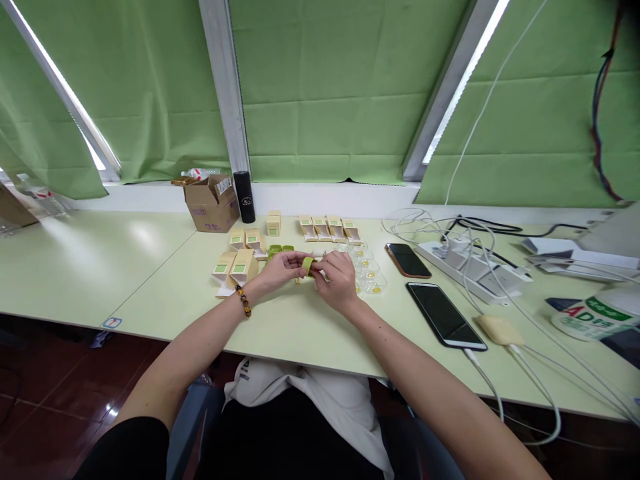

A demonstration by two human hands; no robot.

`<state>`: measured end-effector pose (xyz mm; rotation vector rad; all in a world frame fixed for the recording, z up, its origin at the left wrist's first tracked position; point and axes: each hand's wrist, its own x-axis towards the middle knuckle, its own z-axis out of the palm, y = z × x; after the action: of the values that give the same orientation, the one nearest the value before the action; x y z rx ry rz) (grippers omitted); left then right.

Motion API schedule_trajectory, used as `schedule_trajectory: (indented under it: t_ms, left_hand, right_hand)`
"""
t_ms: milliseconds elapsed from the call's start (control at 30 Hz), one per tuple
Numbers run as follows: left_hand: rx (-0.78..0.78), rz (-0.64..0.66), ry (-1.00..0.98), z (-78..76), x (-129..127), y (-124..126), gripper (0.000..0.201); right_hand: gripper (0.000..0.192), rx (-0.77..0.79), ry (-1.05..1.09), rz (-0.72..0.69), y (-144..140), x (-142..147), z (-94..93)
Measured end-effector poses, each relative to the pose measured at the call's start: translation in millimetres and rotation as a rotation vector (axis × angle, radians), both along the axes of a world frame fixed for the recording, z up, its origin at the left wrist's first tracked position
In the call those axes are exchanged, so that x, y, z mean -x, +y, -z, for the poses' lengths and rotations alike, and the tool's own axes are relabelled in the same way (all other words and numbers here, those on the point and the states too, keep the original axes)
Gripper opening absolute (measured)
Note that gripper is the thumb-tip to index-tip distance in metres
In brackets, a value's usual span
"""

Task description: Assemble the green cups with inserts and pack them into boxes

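Observation:
My left hand, with a beaded bracelet at the wrist, grips a small yellow-green piece with a curved, band-like side. The fingers of my right hand are closed at its right edge; their tips partly hide it, so its full shape cannot be made out. Just behind my left hand lie similar green pieces. Small cream boxes with green labels stand to the left, some with flaps open. Right of my right hand are several clear plastic pieces with yellow centres.
Several open cream boxes form a row at the back. A cardboard box and a black bottle stand by the wall. Two phones, a power strip, tangled cables and a white bottle occupy the right side.

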<state>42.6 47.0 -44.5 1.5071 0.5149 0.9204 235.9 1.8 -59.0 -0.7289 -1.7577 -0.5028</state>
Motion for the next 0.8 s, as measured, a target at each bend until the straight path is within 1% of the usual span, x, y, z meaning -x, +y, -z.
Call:
schedule_trajectory:
  t_ms: [167,267,400,467,533,600,733,800]
  left_hand:
    - [-0.037,-0.032,-0.035,-1.6,-0.1,0.3,0.072]
    - [-0.055,-0.086,-0.067,-4.9,0.5,0.3,0.067]
    - [-0.109,-0.233,-0.098,-7.6,1.3,0.4,0.062]
    - [-0.179,-0.329,-0.062,-7.0,0.8,-0.7,0.06]
    - [-0.265,-0.4,-0.006,-5.4,-0.5,-3.1,0.056]
    - [-0.333,-0.419,0.038,-3.4,-2.6,-6.6,0.052]
    - [-0.408,-0.389,0.077,-1.2,-5.6,-13.6,0.051]
    - [-0.45,-0.402,0.078,-2.4,-5.0,-16.5,0.052]
  right_hand:
    - [0.009,-0.035,-0.027,0.005,-1.2,-1.3,-5.3]
    - [0.013,-0.025,-0.051,0.003,-2.6,-3.4,-8.2]
    - [0.023,0.024,-0.024,-0.009,-3.0,-6.4,-7.7]
    - [0.027,0.059,0.018,-0.001,-1.8,-6.5,-5.7]
    - [0.039,0.096,0.044,0.002,0.0,-5.2,-2.9]
    - [0.047,0.132,0.049,0.001,1.5,-2.8,0.2]
    - [0.037,0.17,0.044,-0.02,2.6,1.0,4.6]
    - [0.035,0.162,0.053,-0.023,2.6,1.1,5.0]
